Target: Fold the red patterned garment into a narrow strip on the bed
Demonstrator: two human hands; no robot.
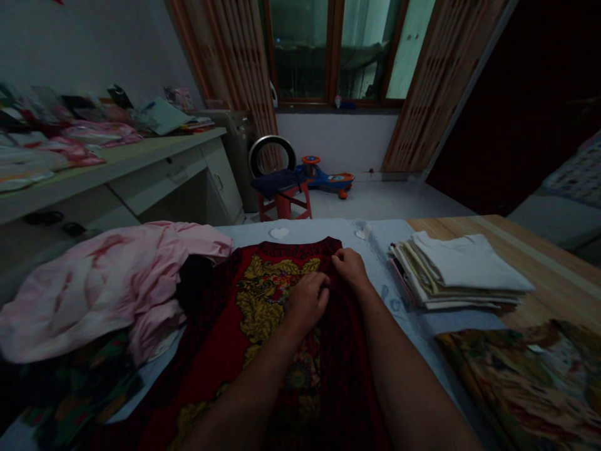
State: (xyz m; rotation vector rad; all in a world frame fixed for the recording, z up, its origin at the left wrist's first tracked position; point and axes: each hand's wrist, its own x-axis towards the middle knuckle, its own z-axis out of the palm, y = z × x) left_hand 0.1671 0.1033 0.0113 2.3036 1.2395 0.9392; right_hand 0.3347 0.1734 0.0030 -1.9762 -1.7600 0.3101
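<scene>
A dark red cloth [220,338] with a yellow floral pattern lies spread on the table in front of me. My left hand [306,299] rests on its middle, fingers curled and pinching the fabric. My right hand [350,266] sits just beyond it near the cloth's far edge, fingers also closed on the fabric. Both hands almost touch each other.
A crumpled pink cloth [103,282] lies at the left. A stack of folded pale cloths [457,272] sits at the right on the wooden table [554,275], a patterned cloth [526,382] nearer me. A desk [141,169], red stool [284,197] and toy car [323,175] stand beyond.
</scene>
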